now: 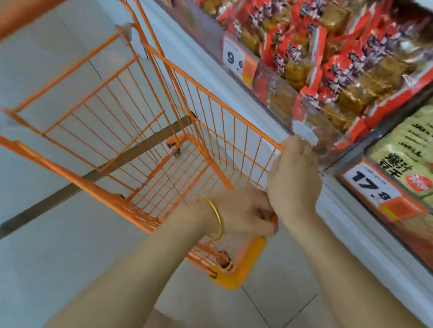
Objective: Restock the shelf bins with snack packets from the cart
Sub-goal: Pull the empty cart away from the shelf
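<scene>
An orange wire cart (134,136) stands in front of me, and its basket holds no packets. My left hand (243,212), with a gold bangle on the wrist, grips the cart's near rim by the yellow corner. My right hand (292,175) grips the top wire of the cart's right side. On the right, a shelf bin is piled with red snack packets (334,65). A lower bin holds pale green packets (429,157).
Price tags "9.6" (237,60) and "17.8" (372,184) hang on the bin fronts. The white shelf edge (227,85) runs close along the cart's right side. Grey tiled floor (20,189) lies to the left and below.
</scene>
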`<action>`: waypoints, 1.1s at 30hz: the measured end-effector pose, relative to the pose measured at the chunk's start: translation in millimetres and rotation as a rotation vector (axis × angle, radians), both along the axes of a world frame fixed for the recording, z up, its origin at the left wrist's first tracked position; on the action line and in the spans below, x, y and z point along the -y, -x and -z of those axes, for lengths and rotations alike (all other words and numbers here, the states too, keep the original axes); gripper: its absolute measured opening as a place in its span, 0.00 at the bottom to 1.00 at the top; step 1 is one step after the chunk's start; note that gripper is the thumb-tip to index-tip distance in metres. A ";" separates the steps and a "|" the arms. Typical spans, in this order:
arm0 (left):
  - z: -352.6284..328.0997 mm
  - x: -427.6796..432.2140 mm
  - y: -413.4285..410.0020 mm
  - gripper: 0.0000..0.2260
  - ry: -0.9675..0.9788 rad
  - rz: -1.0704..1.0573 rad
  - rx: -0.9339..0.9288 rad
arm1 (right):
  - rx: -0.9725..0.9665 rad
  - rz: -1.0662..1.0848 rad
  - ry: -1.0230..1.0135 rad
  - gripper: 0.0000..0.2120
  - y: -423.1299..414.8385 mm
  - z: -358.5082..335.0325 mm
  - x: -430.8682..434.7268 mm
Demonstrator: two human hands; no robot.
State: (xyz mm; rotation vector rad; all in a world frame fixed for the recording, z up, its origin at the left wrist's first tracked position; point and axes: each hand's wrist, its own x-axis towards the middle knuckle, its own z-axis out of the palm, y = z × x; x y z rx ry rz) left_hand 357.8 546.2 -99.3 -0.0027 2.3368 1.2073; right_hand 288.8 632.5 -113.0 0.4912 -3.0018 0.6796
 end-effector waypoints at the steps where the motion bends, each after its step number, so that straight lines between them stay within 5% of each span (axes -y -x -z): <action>1: -4.2 10.2 1.9 0.25 0.018 0.006 0.030 | 0.006 -0.010 -0.006 0.10 2.8 -2.6 10.5; 9: -14.2 85.3 4.4 0.14 0.308 -0.099 0.176 | 0.171 -0.100 -0.117 0.20 31.7 -10.6 95.1; 15: -10.1 156.9 -0.6 0.14 0.183 -0.304 0.333 | 0.254 -0.079 -0.046 0.23 43.1 -8.9 160.6; 25: -18.6 253.1 34.0 0.17 0.562 -0.232 0.197 | 0.270 -0.080 -0.012 0.24 85.8 -17.9 271.8; 33: -9.7 323.9 78.0 0.18 0.593 -0.334 0.141 | 0.304 -0.116 -0.182 0.23 135.4 -26.4 354.3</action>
